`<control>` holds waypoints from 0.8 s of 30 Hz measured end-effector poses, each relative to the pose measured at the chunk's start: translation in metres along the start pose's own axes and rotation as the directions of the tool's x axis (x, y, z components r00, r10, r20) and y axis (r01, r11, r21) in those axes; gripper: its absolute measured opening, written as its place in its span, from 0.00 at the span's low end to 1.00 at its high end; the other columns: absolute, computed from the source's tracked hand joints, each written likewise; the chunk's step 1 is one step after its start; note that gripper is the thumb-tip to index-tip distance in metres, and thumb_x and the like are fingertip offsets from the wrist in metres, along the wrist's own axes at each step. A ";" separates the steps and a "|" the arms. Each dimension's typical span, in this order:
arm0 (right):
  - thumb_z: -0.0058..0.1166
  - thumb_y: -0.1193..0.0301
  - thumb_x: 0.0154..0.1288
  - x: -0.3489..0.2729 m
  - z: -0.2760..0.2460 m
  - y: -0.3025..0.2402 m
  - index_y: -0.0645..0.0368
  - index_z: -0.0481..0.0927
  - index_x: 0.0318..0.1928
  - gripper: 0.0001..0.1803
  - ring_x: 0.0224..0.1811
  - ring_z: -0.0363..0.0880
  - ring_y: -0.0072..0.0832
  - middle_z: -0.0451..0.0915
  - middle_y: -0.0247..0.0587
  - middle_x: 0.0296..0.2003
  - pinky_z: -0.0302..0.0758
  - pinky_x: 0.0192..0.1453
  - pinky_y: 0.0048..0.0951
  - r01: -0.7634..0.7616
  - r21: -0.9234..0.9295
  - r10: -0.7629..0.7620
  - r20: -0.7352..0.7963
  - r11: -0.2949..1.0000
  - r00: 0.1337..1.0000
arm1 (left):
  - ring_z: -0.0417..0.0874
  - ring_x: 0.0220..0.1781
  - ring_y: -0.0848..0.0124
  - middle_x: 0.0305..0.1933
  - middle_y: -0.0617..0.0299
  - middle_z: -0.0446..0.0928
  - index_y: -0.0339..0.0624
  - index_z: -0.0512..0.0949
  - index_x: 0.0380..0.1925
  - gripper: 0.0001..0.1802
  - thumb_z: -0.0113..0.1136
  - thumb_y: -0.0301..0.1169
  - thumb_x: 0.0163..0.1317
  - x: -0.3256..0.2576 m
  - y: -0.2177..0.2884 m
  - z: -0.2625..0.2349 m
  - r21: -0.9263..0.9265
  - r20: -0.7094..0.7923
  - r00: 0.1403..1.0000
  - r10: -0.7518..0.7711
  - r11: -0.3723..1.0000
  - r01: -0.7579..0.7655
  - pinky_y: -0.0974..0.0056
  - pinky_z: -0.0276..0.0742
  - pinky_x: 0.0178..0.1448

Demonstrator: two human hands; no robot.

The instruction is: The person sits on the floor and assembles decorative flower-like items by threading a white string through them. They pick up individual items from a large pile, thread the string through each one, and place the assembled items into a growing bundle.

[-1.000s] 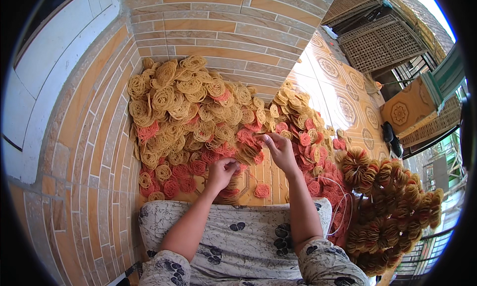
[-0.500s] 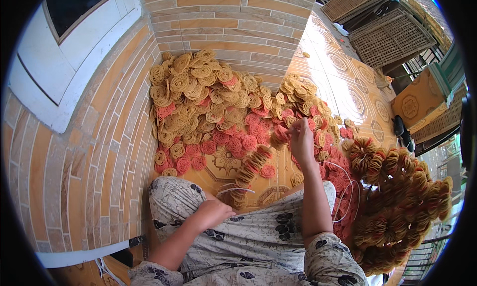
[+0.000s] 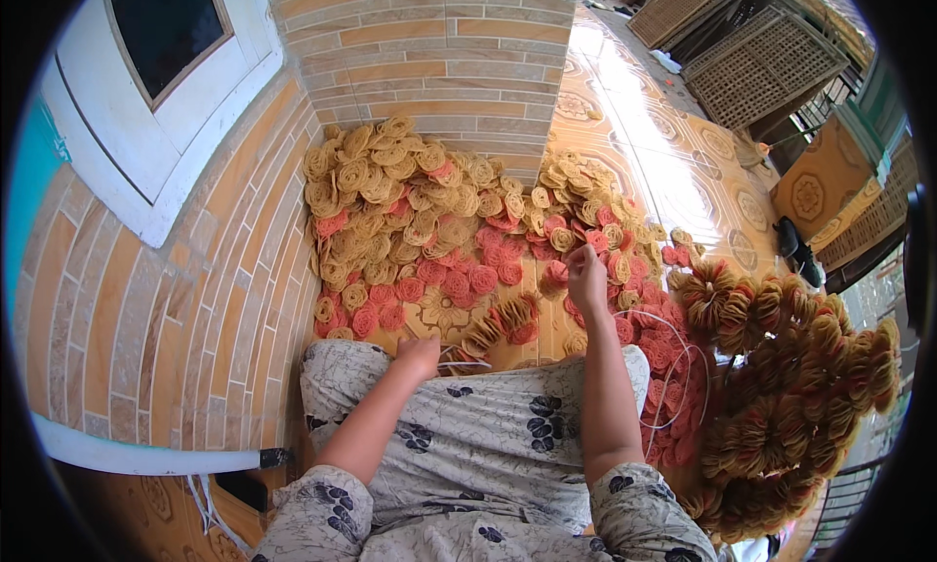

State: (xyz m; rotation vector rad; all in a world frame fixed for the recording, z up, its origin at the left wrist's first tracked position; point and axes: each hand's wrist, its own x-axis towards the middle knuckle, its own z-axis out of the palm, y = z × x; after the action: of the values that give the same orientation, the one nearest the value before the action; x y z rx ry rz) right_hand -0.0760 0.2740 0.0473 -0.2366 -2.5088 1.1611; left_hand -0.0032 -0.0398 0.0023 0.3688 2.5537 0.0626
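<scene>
Right hand (image 3: 587, 274) pinches a pink disc (image 3: 556, 272); left hand (image 3: 421, 355) holds threaded discs (image 3: 498, 323).

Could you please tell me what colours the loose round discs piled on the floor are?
The loose round woven discs are tan-yellow mixed with pinkish red, seen best in the head view.

My two hands are in view, the left hand (image 3: 422, 353) and the right hand (image 3: 587, 277). One loose heap of round woven discs (image 3: 410, 211), tan and pink, too many to count, lies on the tiled floor (image 3: 683, 172). One short threaded string of discs (image 3: 500, 323) lies between my hands. One large strung bundle (image 3: 791, 386) sits at my right. Two lattice panels (image 3: 752, 55) lean beyond. One white-framed window (image 3: 156, 84) is set in the brick wall.
</scene>
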 end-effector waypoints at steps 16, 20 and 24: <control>0.53 0.81 0.61 0.012 -0.018 0.004 0.63 0.69 0.37 0.07 0.27 0.75 0.28 0.75 0.41 0.26 0.71 0.31 0.29 -0.156 0.209 0.186 -0.131 0.965 0.974 | 0.54 0.18 0.77 0.21 0.71 0.54 0.51 0.64 0.31 0.15 0.47 0.47 0.70 0.058 -0.092 0.013 -0.662 0.078 0.736 -0.673 -0.587 -0.466 0.71 0.54 0.21; 0.53 0.83 0.61 0.007 -0.044 -0.045 0.61 0.67 0.37 0.09 0.26 0.73 0.26 0.74 0.39 0.26 0.71 0.31 0.28 -0.020 0.119 0.038 -0.145 0.993 0.989 | 0.51 0.17 0.76 0.19 0.71 0.52 0.53 0.62 0.27 0.16 0.39 0.46 0.71 0.073 -0.108 0.029 -0.461 0.231 0.714 -0.661 -0.720 -0.518 0.70 0.51 0.21; 0.55 0.82 0.58 0.000 -0.083 -0.111 0.62 0.66 0.34 0.10 0.32 0.78 0.31 0.75 0.41 0.28 0.73 0.37 0.30 0.339 0.123 -0.310 -0.205 0.933 0.928 | 0.49 0.15 0.74 0.17 0.71 0.52 0.52 0.63 0.23 0.19 0.39 0.47 0.72 0.084 -0.096 0.033 -0.337 0.224 0.814 -0.536 -0.826 -0.451 0.65 0.53 0.21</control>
State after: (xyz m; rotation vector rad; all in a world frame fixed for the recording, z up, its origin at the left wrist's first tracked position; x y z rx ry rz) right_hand -0.0428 0.2607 0.1811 0.1099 -2.1790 1.1337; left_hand -0.0776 -0.1096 -0.0810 -1.3138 0.6642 2.9520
